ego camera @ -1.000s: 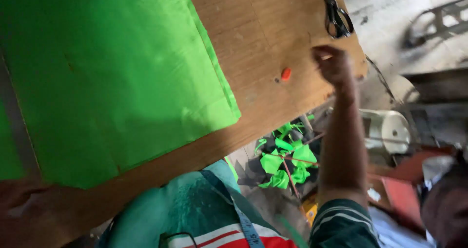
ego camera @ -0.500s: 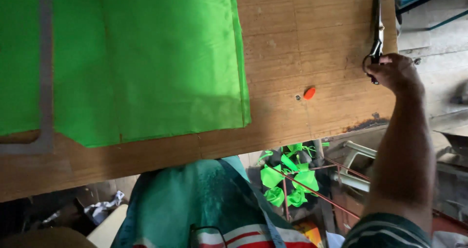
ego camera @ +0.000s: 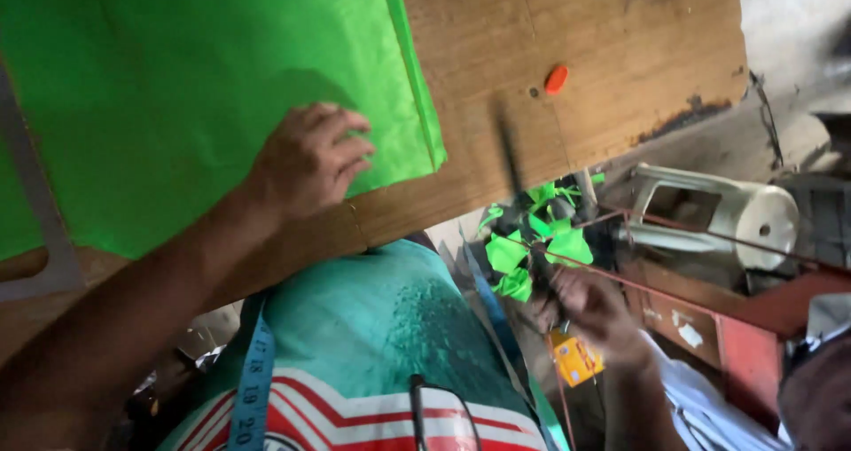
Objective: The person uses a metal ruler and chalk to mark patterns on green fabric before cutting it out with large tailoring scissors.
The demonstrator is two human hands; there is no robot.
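Fingers of the left hand [ego camera: 310,160] press flat and spread on the green fabric [ego camera: 177,78] near its lower edge on the bench [ego camera: 620,25]. Right hand [ego camera: 589,302], off the bench's edge, grips blurred dark scissors [ego camera: 512,163] pointing up past an orange cap [ego camera: 556,78].

Open passage: bare wooden tabletop [ego camera: 620,78] right of the green fabric [ego camera: 177,87], interrupted only by a small orange cap [ego camera: 556,78]. Below the table edge, green fabric scraps [ego camera: 532,243], a red metal frame [ego camera: 753,318] and a white cylindrical drum [ego camera: 753,220] crowd the space.
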